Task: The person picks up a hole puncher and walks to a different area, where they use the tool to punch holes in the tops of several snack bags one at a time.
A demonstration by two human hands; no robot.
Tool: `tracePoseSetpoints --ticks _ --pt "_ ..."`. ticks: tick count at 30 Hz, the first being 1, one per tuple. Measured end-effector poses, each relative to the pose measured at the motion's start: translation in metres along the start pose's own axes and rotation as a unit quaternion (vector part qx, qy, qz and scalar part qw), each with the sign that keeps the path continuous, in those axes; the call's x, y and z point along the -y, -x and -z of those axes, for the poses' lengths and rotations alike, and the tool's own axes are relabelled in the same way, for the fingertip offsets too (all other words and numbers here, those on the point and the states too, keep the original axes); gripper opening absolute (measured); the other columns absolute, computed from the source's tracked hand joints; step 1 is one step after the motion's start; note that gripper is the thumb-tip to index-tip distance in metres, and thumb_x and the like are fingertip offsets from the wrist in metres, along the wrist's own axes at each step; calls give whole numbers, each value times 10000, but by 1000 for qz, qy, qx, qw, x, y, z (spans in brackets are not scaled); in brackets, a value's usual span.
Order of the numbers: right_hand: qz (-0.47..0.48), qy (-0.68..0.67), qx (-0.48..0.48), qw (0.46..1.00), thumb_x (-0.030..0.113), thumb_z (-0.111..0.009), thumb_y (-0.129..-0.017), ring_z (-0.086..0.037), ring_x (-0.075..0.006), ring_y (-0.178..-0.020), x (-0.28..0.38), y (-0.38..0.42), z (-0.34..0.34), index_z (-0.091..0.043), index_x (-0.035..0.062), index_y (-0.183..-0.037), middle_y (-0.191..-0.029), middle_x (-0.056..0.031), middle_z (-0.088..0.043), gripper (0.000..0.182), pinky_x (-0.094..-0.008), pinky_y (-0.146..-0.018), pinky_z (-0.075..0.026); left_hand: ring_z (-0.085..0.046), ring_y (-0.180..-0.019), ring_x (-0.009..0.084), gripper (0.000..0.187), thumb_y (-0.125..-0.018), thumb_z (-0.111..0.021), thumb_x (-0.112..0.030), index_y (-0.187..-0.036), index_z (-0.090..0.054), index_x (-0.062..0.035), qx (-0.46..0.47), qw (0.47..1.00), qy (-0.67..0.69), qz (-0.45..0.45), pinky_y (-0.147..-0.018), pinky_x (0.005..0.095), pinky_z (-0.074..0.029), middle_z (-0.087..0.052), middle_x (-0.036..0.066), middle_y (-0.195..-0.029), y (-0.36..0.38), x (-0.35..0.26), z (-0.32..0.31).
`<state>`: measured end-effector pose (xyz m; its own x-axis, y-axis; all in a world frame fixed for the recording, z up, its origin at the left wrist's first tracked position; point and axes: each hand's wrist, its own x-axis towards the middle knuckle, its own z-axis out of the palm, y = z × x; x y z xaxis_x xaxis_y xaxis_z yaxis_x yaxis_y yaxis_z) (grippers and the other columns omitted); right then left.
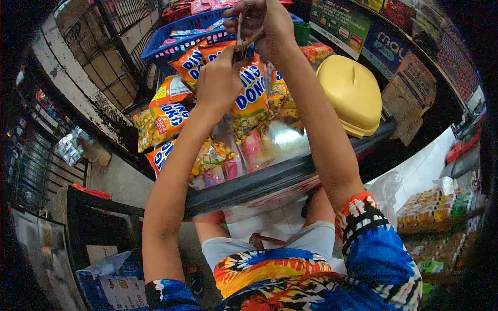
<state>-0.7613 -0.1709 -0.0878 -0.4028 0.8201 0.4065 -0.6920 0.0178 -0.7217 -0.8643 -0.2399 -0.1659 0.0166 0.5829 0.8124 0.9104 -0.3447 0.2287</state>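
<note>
My right hand (267, 28) is raised at the top of the view, its fingers closed around a pair of metal scissors (240, 36). The scissors point down toward my left hand (220, 83), which is closed just below them. My left hand's fingertips are hidden, so what they grip cannot be made out. Right beside that hand stands an orange Ding Dong snack packet (252, 98). Another orange packet (188, 65) lies behind it. More Ding Dong packets, such as one with a clear nut-filled front (163, 124), are piled to the left.
A blue plastic basket (155, 47) with small packets stands behind the pile. On the right sits a yellow lidded container (350, 96). The counter's dark edge (249, 186) runs in front of my body. Stacked goods (430, 212) are at the lower right.
</note>
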Motion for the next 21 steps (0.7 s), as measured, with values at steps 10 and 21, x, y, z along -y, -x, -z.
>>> tracePoseSetpoints --ticks 10,21 --pt "19 -69 -1 997 568 -255 -919 -482 -180 -443 -5 -9 15 -533 87 -615 -557 -63 -540 633 -301 -427 -399 -607 -739 391 294 -777 -566 -58 -1065 -532 -9 -6 999 -12 -32 -640 468 -475 -619 221 -821 1 -4 -1" --pt "18 -114 35 993 583 -252 -913 -424 -194 -420 -7 -5 14 -490 93 -588 -539 -72 -502 634 -304 -398 -347 -612 -742 385 326 -796 -558 -84 -1102 -496 11 -12 998 -50 -46 -637 456 -493 -615 233 -856 4 -1 -6"
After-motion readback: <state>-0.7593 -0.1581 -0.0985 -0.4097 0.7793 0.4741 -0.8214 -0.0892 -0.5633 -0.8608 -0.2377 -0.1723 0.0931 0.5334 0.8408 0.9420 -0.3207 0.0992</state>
